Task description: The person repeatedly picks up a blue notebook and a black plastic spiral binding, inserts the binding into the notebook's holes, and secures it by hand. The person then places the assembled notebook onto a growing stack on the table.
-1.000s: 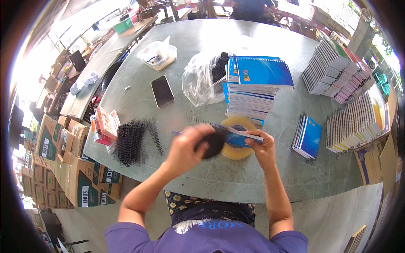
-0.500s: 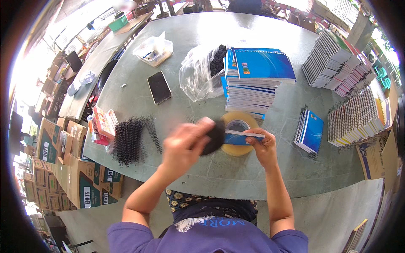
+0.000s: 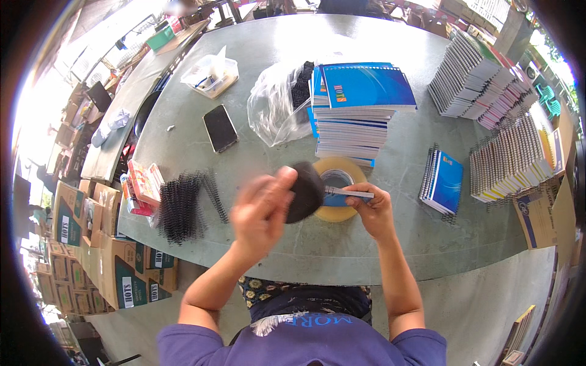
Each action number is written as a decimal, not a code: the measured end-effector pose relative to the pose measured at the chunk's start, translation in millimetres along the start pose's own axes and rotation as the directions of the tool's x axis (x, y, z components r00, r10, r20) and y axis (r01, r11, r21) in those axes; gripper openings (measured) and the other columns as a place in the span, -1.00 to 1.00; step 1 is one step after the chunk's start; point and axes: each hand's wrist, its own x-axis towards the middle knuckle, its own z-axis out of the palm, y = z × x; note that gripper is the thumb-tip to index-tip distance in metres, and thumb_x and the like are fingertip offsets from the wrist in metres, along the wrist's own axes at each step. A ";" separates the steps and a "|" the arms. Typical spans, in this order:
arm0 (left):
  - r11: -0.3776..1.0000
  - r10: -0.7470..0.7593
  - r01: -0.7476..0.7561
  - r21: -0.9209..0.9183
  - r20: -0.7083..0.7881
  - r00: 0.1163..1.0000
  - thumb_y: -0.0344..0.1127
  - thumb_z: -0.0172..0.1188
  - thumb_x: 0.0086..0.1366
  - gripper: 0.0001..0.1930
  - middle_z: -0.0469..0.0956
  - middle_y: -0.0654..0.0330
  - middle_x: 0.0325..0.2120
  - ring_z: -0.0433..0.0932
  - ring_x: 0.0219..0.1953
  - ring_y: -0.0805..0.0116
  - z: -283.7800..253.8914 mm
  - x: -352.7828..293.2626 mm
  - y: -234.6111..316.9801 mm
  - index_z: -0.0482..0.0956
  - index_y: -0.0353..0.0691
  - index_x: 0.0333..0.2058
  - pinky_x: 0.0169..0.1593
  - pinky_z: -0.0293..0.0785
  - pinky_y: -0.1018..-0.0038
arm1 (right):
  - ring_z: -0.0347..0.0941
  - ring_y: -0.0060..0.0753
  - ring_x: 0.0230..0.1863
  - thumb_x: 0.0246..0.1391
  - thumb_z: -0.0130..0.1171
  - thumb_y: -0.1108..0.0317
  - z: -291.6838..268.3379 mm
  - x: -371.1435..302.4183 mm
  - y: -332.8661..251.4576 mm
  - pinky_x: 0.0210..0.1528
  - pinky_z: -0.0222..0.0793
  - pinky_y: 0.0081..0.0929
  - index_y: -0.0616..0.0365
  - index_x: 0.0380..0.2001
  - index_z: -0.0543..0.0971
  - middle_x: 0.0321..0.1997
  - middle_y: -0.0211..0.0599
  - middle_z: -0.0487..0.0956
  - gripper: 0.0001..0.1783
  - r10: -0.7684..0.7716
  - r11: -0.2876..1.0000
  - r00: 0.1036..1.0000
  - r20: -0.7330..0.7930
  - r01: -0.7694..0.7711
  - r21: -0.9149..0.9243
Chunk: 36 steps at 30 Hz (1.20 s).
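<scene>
My right hand [image 3: 373, 208] pinches a thin blue notebook [image 3: 359, 194], held edge-on over the table. Its left end meets a dark round thing [image 3: 305, 193] whose kind I cannot make out. My left hand [image 3: 264, 210] is at the left side of that dark thing, fingers smeared by motion; whether it grips anything is unclear. Behind the notebook shows a large yellowish ring [image 3: 326, 213] with a pale core, like a tape roll. Black spiral coils [image 3: 179, 207] lie left of my left hand. Beyond the ring rises a stack of blue notebooks [image 3: 369, 88].
A clear plastic bag [image 3: 273, 110], a phone [image 3: 220, 128] and a plastic tub [image 3: 213, 79] occupy the table's far left. To the right are a few bound blue notebooks [image 3: 444, 180] and tall stacks of spiral books [image 3: 510, 161]. Cartons [image 3: 128, 262] stand beside the table's left edge.
My left hand has shifted slightly left and stays blurred. My right hand still holds the notebook, a little further left in view. The whole view has shifted slightly.
</scene>
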 end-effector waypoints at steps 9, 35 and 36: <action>0.914 -0.261 0.316 -0.254 0.228 0.938 -0.46 0.27 0.09 -0.71 0.52 0.05 -0.37 0.53 -0.33 0.20 6.3 -29.3 7.6 0.46 -0.33 -0.19 -0.23 0.43 0.42 | 0.47 -0.57 -0.16 0.04 0.16 0.58 -1.4 -3.6 -6.4 -0.06 0.38 -0.59 0.29 -0.20 0.55 -0.21 -0.32 0.61 -0.79 0.034 0.999 0.999 -0.005 -0.034 -0.028; 0.957 0.221 -0.275 0.089 0.387 0.895 -0.26 0.29 0.04 -0.76 0.48 0.31 -0.47 0.48 -0.34 0.32 28.3 3.7 -19.6 0.50 -0.16 -0.32 -0.09 0.25 0.35 | 0.51 -0.40 -0.09 -0.07 0.12 0.74 9.6 -0.2 -6.3 0.01 0.43 -0.50 0.29 -0.25 0.60 -0.16 -0.16 0.61 -0.72 -0.037 0.998 0.996 0.085 0.042 -0.049; 0.956 0.232 -0.285 0.070 0.412 0.881 -0.26 0.29 0.04 -0.77 0.48 0.32 -0.48 0.48 -0.34 0.32 29.9 1.0 -23.7 0.50 -0.15 -0.32 -0.09 0.25 0.35 | 0.51 -0.40 -0.09 -0.07 0.11 0.74 9.7 -1.0 -6.8 0.01 0.43 -0.51 0.29 -0.25 0.60 -0.16 -0.16 0.61 -0.72 -0.035 0.998 0.996 0.080 0.039 -0.048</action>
